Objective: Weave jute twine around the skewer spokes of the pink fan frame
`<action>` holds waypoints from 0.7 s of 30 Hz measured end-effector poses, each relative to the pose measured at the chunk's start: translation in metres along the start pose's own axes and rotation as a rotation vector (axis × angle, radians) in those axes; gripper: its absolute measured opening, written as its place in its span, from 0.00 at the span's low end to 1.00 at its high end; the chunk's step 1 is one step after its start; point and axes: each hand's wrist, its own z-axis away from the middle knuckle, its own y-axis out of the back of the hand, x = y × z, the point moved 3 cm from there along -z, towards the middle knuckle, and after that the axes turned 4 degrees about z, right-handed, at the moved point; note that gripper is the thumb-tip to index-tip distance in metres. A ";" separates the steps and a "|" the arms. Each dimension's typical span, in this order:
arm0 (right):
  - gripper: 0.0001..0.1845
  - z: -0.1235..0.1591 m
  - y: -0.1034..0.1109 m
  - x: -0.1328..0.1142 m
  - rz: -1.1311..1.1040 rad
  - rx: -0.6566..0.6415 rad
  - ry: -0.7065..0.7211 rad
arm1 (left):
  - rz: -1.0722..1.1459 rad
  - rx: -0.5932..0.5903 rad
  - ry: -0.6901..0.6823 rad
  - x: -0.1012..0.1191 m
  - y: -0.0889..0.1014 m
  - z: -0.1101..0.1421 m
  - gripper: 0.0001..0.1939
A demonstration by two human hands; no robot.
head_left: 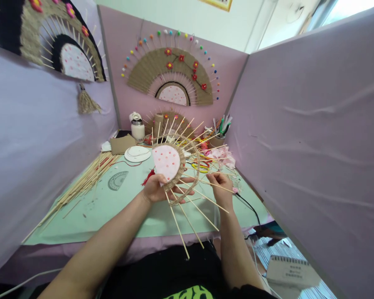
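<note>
My left hand [157, 189] grips a half-made fan [167, 162] at its base: a pink dotted semicircle edged with woven jute cord, with several thin wooden sticks radiating from it. My right hand [222, 185] is closed in a pinch just to the right of the fan, where a strand of jute cord and one stick [205, 183] meet; which of them it holds I cannot make out. Both hands hover over the green mat [112, 207].
A bundle of loose sticks [81, 182] lies on the mat's left. White discs [137, 154], a jar [138, 128], a pen cup [220, 133] and craft clutter stand at the back. Finished fans [171, 74] hang on the pink partitions. A notebook [289, 272] lies low right.
</note>
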 end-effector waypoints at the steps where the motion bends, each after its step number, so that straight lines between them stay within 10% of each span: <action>1: 0.14 -0.001 0.004 0.000 -0.001 0.010 -0.013 | 0.005 0.006 -0.008 0.001 0.001 0.000 0.37; 14: 0.08 -0.003 0.054 -0.020 -0.130 -0.170 0.025 | -0.032 0.021 -0.018 0.012 0.004 0.004 0.34; 21: 0.07 -0.002 0.068 -0.029 -0.139 -0.014 0.117 | -0.091 0.007 0.047 0.013 0.004 0.005 0.34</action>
